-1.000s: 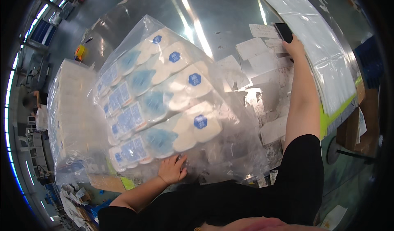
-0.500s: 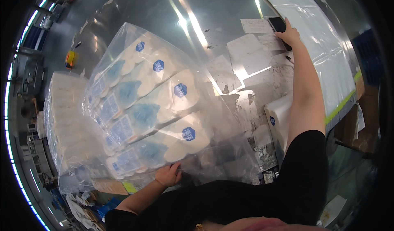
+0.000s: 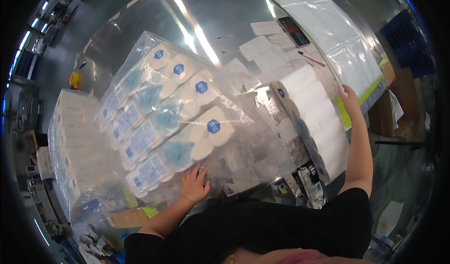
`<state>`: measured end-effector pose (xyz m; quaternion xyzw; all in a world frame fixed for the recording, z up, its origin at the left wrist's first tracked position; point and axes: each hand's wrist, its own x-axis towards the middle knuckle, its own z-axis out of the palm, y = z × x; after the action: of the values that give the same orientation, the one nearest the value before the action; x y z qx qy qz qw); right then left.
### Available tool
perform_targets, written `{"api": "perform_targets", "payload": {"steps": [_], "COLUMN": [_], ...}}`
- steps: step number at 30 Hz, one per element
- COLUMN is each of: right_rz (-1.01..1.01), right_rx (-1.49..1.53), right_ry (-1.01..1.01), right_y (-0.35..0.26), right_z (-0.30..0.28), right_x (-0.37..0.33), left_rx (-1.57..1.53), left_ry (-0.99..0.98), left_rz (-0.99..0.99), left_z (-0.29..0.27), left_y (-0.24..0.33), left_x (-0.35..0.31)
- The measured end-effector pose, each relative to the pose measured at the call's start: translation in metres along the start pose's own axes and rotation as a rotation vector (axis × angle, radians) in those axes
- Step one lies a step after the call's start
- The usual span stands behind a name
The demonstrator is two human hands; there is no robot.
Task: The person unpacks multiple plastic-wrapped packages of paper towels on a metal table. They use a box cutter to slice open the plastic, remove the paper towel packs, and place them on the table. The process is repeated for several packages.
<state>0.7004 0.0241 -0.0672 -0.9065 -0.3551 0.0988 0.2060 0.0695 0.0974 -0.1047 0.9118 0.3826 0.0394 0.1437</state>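
Observation:
My left hand (image 3: 195, 184) lies with its fingers spread against the near edge of a large clear plastic bag (image 3: 255, 144). Inside the bag are several packs of toilet rolls (image 3: 180, 111) with blue labels, stacked in slanting rows. My right hand (image 3: 350, 100) is at the near left edge of a stack of flat white plastic bags (image 3: 337, 43). Its fingertips are pressed together there; what is between them I cannot make out. Left of my right forearm, a single wrapped pack of rolls (image 3: 311, 118) rests on the table.
A phone (image 3: 294, 31), a pen (image 3: 311, 58) and paper sheets (image 3: 265, 50) lie on the metal table (image 3: 225, 6). Another bagged stack of rolls (image 3: 77, 128) stands at the left, with yellow tape (image 3: 74, 80) behind it. A cardboard box (image 3: 403, 109) is at the right.
My right hand has left the phone and come back nearer along the white bags. The phone, pen and single pack show more fully. My left hand's fingers have spread out.

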Motion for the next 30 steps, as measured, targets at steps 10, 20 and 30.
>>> {"api": "perform_targets", "payload": {"steps": [10,20,30], "right_rz": [0.211,-0.184,0.082], "right_rx": [0.158,0.491,1.034], "right_ry": [-0.474,-0.489,-0.408], "right_y": [-0.078,-0.143,-0.127], "right_z": [-0.008,0.069,0.091], "right_x": [-0.108,-0.205,-0.394], "left_rx": [-0.061,-0.124,-0.2], "left_ry": [0.058,0.254,0.515], "left_rz": [0.032,0.082,0.085], "left_z": [-0.002,0.011,0.032], "left_y": [0.001,-0.005,-0.023], "left_x": [-0.003,-0.012,-0.027]}}
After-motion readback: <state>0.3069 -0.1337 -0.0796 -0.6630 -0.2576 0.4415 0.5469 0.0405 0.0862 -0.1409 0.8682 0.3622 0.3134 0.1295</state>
